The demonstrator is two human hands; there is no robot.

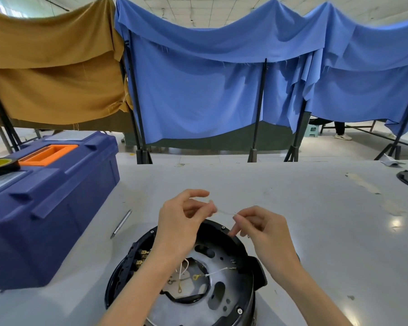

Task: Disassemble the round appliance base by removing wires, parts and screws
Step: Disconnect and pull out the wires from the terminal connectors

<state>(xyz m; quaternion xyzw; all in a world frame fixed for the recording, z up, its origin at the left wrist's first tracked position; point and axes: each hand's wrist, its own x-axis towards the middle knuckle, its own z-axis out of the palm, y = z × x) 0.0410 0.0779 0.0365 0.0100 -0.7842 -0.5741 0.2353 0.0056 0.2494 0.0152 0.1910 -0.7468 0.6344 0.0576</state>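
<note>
1. A thin pale wire (224, 211) stretches almost level, from 9 to 3 o'clock, above the 12 o'clock rim of the round base (224, 257).
2. The left hand (181, 220) pinches its 9 o'clock end and the right hand (264, 227) its 3 o'clock end, so both are equally near.
3. The base sits on the desk (292, 208), toward 6 o'clock below the hands.
4. Loose wires (212, 274) remain inside; a blue toolbox (57, 208) stands at 9 o'clock.

All I can see of the person is the left hand (181, 220) and right hand (262, 229), both bare, with short plain nails. The left forearm (137, 290) and right forearm (299, 285) are bare too (as far down as they show).
</note>
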